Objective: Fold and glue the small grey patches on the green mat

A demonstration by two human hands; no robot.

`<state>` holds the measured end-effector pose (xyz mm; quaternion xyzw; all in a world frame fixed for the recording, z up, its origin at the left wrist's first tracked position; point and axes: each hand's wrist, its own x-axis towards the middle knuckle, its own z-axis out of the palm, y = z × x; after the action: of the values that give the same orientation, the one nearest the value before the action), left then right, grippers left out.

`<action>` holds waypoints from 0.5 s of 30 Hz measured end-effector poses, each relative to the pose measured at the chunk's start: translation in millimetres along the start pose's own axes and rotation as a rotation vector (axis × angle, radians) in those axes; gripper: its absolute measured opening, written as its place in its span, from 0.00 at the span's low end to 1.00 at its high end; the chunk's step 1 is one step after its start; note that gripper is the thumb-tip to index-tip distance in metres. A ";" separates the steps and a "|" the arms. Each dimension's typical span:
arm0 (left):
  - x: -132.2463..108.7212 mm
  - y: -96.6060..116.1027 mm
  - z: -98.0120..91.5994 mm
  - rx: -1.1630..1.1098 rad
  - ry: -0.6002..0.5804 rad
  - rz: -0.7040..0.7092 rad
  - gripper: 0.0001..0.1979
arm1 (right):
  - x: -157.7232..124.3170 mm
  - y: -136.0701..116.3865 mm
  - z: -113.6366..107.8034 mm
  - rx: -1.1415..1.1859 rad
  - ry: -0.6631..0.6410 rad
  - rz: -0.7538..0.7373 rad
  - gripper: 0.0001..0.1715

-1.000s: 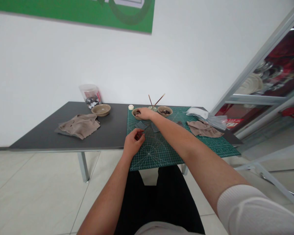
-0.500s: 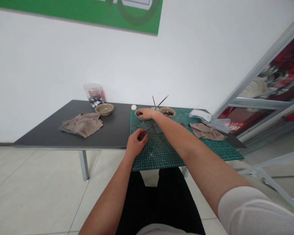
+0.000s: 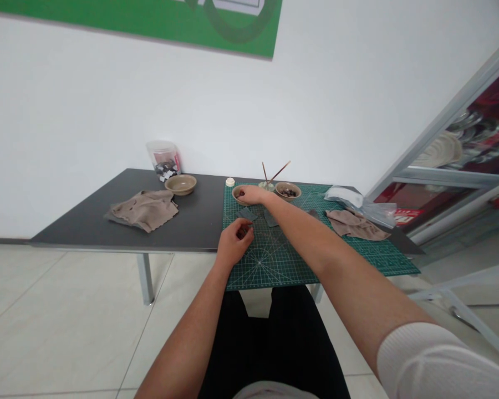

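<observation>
We find the right hand (image 3: 253,194) stretched to the far part of the green cutting mat (image 3: 270,266), its fingers dipped into the near bowl of tan ware (image 3: 238,200). We cannot tell whether those fingers are apart or closed on anything, since the bowl and the hand itself hide the tips. The left hand (image 3: 233,242) is over the mat's left part, nearer to us, its fingers curled round toward the thumb; something dark shows within the curl (too small and shaded for us to identify), and we cannot confirm a grip.

Just beyond the left hand we note a grey cloth piece (image 3: 246,214) flat on the mat, with a second grey patch (image 3: 270,218) to its right, partly behind the right forearm. To the right of the right hand stand a small jar (image 3: 266,187) with two thin sticks (image 3: 281,170) leaning out of it and a second bowl (image 3: 282,197) containing dark pieces.

On the mat's right side we record a crumpled brown cloth (image 3: 355,224) near a clear plastic bag (image 3: 374,210). A white cap (image 3: 230,182) sits at the mat's far left corner. Left along the dark worktop (image 3: 199,224) lies another brown cloth (image 3: 146,209).
</observation>
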<state>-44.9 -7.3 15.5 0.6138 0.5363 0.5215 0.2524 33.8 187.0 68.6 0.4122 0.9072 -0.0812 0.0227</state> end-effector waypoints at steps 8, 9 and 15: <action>0.1 -2.1 0.0 0.008 -0.004 -0.006 0.09 | 0.7 -3.0 5.8 0.123 0.140 0.108 0.12; 0.2 -2.5 0.0 0.007 -0.004 -0.006 0.09 | 0.9 -1.2 7.0 0.144 0.167 0.119 0.13; 1.2 -2.5 0.2 0.047 -0.025 0.017 0.09 | -8.2 5.9 12.4 0.295 0.438 0.106 0.17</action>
<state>-45.9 -5.4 13.7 0.6309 0.5399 0.5029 0.2400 43.4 182.6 56.5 0.4659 0.8459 -0.1199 -0.2302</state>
